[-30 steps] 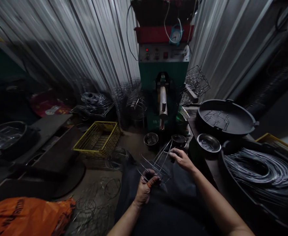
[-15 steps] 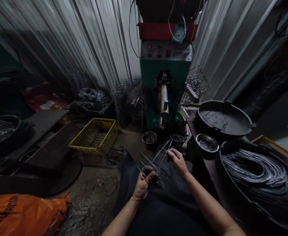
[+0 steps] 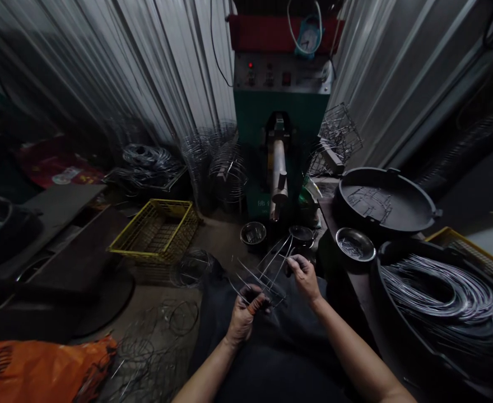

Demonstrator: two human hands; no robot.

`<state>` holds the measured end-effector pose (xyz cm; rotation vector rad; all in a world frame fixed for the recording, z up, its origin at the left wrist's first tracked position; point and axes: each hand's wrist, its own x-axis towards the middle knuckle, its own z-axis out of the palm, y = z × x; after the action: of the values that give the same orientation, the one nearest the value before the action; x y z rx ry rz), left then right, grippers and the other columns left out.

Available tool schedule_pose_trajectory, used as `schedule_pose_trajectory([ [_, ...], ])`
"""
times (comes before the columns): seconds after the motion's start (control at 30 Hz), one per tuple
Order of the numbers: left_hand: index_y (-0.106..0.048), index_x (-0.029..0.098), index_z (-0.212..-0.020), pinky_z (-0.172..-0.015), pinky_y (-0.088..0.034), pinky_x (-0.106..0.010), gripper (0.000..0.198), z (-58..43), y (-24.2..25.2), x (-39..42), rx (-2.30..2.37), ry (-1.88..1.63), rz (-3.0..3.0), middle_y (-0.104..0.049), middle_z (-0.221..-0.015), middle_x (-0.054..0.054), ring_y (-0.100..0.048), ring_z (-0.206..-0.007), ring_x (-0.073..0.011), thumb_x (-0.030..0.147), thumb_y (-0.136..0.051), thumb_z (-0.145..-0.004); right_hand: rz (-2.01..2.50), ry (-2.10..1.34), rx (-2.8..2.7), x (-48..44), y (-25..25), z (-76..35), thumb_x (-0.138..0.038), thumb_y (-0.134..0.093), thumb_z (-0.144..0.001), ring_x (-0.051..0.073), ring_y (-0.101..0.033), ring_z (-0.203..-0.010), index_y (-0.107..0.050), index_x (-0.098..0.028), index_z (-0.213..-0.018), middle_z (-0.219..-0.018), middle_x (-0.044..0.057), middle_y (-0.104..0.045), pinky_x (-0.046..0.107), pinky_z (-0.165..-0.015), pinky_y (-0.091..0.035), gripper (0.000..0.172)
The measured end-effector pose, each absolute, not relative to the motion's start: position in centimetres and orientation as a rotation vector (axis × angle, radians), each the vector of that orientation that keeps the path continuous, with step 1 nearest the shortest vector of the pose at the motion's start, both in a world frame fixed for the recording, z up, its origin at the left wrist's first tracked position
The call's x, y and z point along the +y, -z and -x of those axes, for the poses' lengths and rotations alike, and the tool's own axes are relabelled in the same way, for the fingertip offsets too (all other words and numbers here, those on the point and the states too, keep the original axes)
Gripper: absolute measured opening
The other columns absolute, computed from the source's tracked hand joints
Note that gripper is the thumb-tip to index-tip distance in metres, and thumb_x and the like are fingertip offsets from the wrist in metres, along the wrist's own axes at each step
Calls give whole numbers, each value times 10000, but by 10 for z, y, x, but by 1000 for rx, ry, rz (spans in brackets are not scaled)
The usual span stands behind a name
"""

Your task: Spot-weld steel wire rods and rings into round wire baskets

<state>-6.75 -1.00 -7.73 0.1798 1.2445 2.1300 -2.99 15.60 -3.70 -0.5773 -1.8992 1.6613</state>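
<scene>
My left hand [image 3: 246, 314] is closed around the lower part of a thin wire frame [image 3: 267, 277], which stands over my lap with its bars pointing up and forward. My right hand [image 3: 304, 275] is at the right side of the frame, its thumb and fingers pressed together; whatever is between them is too small to make out. Beyond the frame stands a green machine [image 3: 246, 106] with a metal arm [image 3: 279, 165]. Small bowls of metal pieces, one on the floor [image 3: 253, 234] and one at the right [image 3: 354, 244], are near.
A yellow basket [image 3: 156, 229] sits on the floor at the left, with loose wire pieces [image 3: 154, 341] and an orange bag [image 3: 40, 369] nearer. On the right are a round black tray [image 3: 414, 201] and a large tub holding coiled wire [image 3: 443, 291].
The view has shifted slightly, so the machine appears higher and the basket farther left. The wire frame has tilted a little, and my right hand stays close beside it.
</scene>
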Motion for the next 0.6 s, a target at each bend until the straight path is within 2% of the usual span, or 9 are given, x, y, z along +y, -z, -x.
schedule_pose_trajectory([
  [0.43, -474, 170, -827, -458, -466, -211, 338, 80, 72, -8, 1197, -2055, -83, -600, -613, 25, -584, -559, -121, 262, -710, -603, 573, -1954, -1571, 153, 50, 40, -349, -553, -742, 93, -428, -522, -554, -179, -670, -567, -33, -471, 210, -503, -368, 185],
  [0.6, -484, 159, -796, -463, -461, -207, 333, 92, 67, 0, 1235, -2045, -106, -596, -600, 23, -575, -542, -114, 262, -722, -586, 612, -1947, -1568, 161, 48, 48, -372, -565, -722, 100, -443, -550, -556, -178, -689, -603, -21, -486, 207, -510, -382, 198],
])
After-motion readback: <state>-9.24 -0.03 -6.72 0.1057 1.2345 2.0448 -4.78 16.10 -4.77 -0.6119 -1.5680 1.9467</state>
